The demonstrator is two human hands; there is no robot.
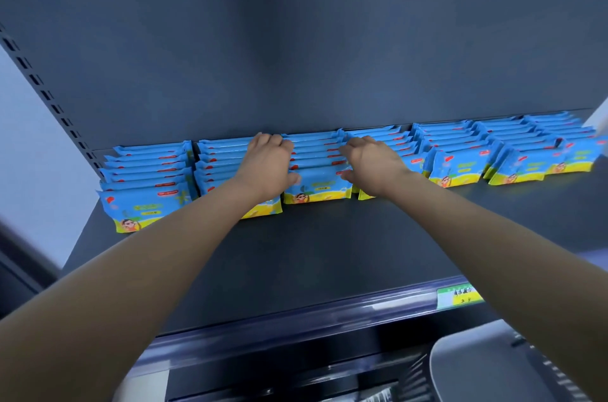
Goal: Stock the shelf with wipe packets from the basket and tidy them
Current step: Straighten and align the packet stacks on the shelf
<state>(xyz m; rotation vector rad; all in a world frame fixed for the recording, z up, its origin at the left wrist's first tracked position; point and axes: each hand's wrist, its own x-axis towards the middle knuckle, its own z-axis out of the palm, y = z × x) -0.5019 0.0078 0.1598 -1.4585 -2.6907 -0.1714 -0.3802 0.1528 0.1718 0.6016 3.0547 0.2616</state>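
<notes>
Far-left row (144, 184) of wipe packets stands upright, its front packet leaning out a touch. The second row (220, 158) beside it looks packed. My left hand (268, 164) curls over the left side of the centre row (317, 184), thumb on the front packet. My right hand (371, 161) clamps the other side, fingers across the tops, squeezing this file square. Further right, more rows (460, 151) run to the end of the shelf (329, 253) (seven or so in all). Low right there's a grey rim (487, 355), possibly the basket, contents hidden. Stocking looks mostly done, I'd say; straightening is what's left.
</notes>
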